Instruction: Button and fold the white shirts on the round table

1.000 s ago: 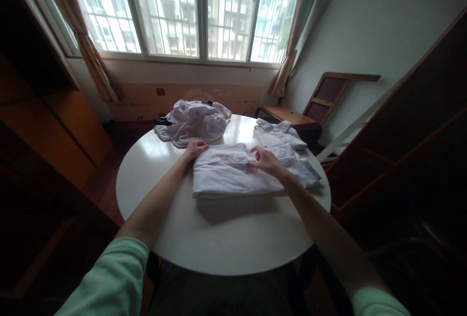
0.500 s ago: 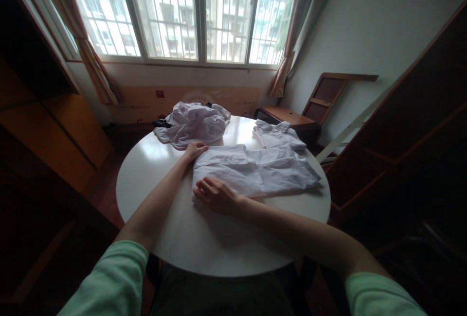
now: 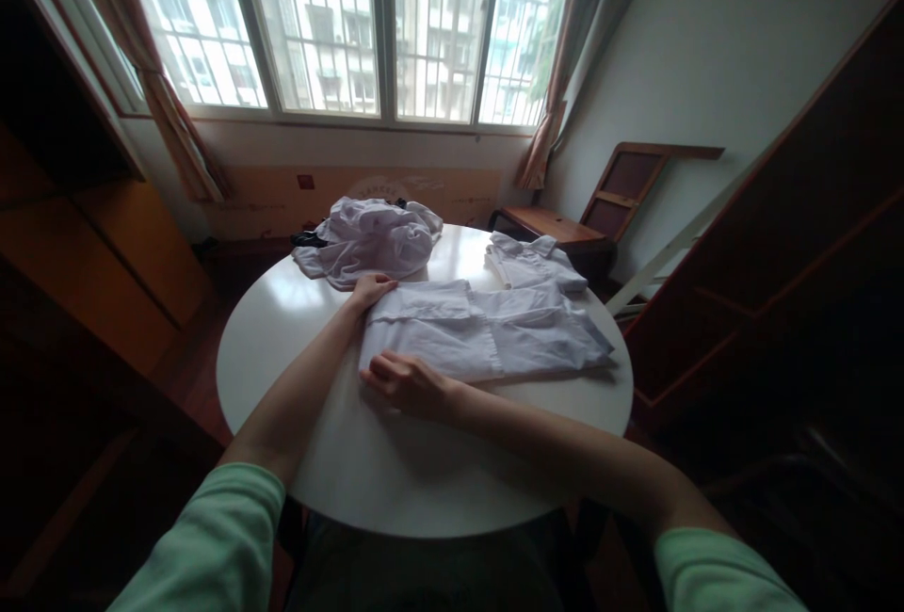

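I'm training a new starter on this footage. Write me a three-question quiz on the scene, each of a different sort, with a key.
1. Fill the gap: The white garment at the hands lies on a round ____ table.
2. True or false: The right hand is at the garment's far right corner.
3. Choose: The crumpled heap lies (A) under the right hand, (B) beyond the left hand, (C) to the right of the garment.

Key: 1. white; 2. false, it is at the near left corner; 3. B.
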Action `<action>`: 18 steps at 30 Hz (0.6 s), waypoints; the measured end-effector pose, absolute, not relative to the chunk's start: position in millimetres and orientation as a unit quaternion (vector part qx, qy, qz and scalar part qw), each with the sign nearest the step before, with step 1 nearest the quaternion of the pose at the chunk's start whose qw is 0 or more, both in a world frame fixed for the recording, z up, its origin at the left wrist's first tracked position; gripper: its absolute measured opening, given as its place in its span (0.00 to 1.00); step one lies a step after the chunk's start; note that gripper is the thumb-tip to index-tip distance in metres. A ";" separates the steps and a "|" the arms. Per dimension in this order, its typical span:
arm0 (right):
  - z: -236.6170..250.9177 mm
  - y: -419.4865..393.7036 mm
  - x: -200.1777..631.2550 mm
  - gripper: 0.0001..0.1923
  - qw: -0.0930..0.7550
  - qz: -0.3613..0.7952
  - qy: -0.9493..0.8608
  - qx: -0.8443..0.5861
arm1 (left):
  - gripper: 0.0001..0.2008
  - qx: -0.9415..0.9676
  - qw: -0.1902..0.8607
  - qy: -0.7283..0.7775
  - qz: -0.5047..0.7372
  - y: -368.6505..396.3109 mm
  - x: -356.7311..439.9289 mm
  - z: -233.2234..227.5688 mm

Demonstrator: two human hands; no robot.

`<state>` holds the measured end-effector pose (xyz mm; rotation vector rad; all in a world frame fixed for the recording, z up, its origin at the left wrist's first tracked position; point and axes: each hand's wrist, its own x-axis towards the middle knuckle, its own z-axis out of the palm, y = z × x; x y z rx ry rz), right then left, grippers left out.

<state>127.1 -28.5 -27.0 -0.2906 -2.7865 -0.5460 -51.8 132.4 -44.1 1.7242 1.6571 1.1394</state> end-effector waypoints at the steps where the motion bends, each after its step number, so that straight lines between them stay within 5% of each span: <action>1: -27.1 -28.0 126.2 0.11 0.143 -0.166 -0.972 -0.091 | 0.16 0.629 0.235 0.610 0.420 132.6 -54.3 -41.7; 7: -21.2 -20.5 123.3 0.15 0.236 0.016 -0.971 -0.041 | 0.11 0.621 0.013 0.693 0.365 122.7 -56.9 -21.3; 12: -14.1 -1.1 133.4 0.15 0.310 0.035 -0.926 -0.213 | 0.14 0.680 -0.100 0.665 0.293 109.6 -30.9 -22.1; 18: -32.6 42.9 165.4 0.25 0.190 0.027 -0.909 -0.371 | 0.16 0.748 -0.074 0.634 0.180 107.1 -23.5 -32.3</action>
